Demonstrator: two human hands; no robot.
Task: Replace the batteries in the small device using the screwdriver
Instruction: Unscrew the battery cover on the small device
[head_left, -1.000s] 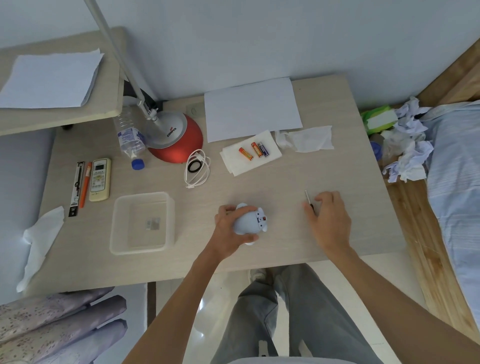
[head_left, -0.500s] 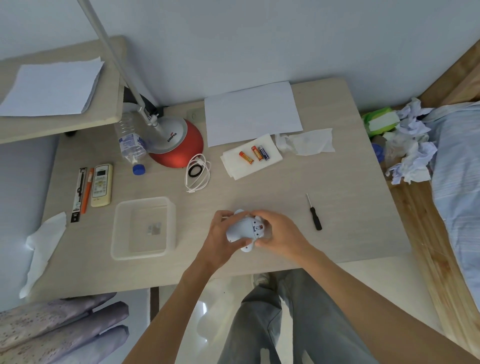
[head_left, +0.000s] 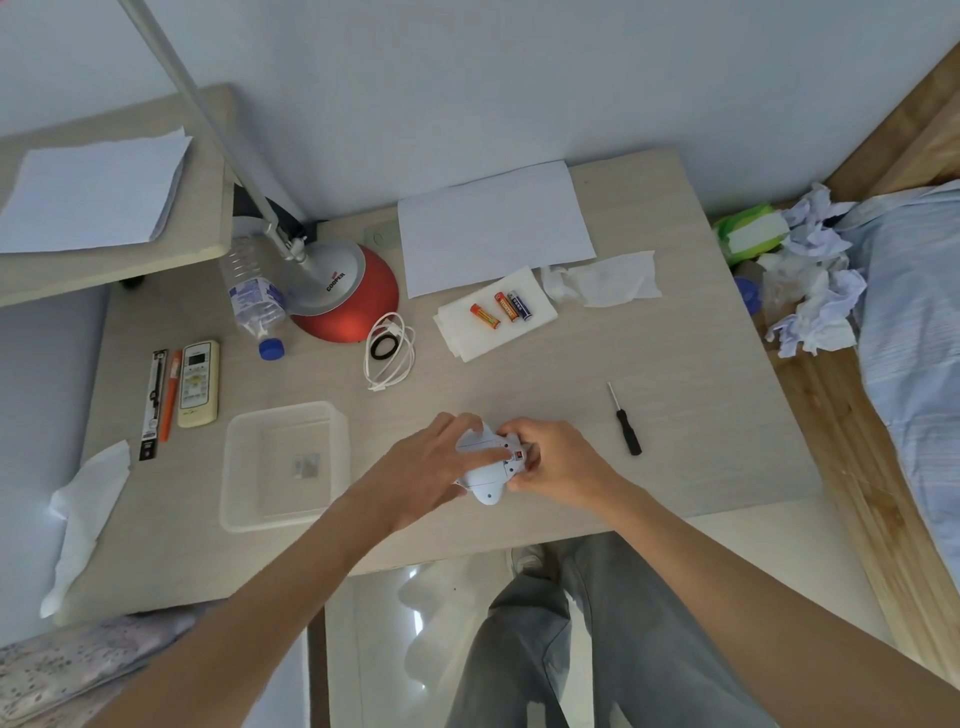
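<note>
Just left of the screwdriver (head_left: 623, 422), the small device (head_left: 485, 467) sits in the left grip (head_left: 415, 467), curled round it, while the right grip (head_left: 558, 462) pinches its end; likely best held steady, cover upward.

1. Bare from the off: left hand (head_left: 426, 473) and right hand (head_left: 566, 467), nothing worn on either.
2. Same story further up: left forearm (head_left: 291, 571) and right forearm (head_left: 727, 577) uncovered to the edge of view.
3. Wearing loose jeans (head_left: 597, 649), faded grey-blue, with soft creases down the leg.
4. Peeking out past the hem, a pale shoe (head_left: 525, 560), greyish white, only partly showing.
</note>
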